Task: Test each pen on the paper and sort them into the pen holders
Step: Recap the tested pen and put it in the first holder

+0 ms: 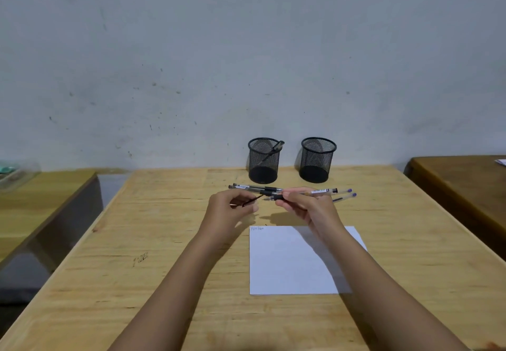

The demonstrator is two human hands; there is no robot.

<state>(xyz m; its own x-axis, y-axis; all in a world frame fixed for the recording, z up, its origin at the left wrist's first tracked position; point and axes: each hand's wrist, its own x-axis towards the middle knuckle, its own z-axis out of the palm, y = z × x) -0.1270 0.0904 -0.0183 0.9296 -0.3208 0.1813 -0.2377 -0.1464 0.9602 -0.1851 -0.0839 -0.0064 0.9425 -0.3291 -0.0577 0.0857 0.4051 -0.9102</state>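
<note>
My right hand (304, 205) grips a clear pen (343, 198) with a purple end, its uncapped tip pointing left above the table. My left hand (232, 206) pinches the pen's black cap (252, 202) just left of that tip. Behind my hands, several more pens (256, 187) lie in a row on the wooden table (153, 254). A white sheet of paper (287, 263) lies below my right hand, with small scribbles at its top left corner. Two black mesh pen holders stand at the back: the left holder (264, 163) has one pen inside, the right holder (317, 161) looks empty.
A grey wall rises directly behind the holders. A lower wooden bench (41, 194) stands to the left and a darker wooden table (462, 183) to the right. Small pen marks (141, 259) are on the table's left part.
</note>
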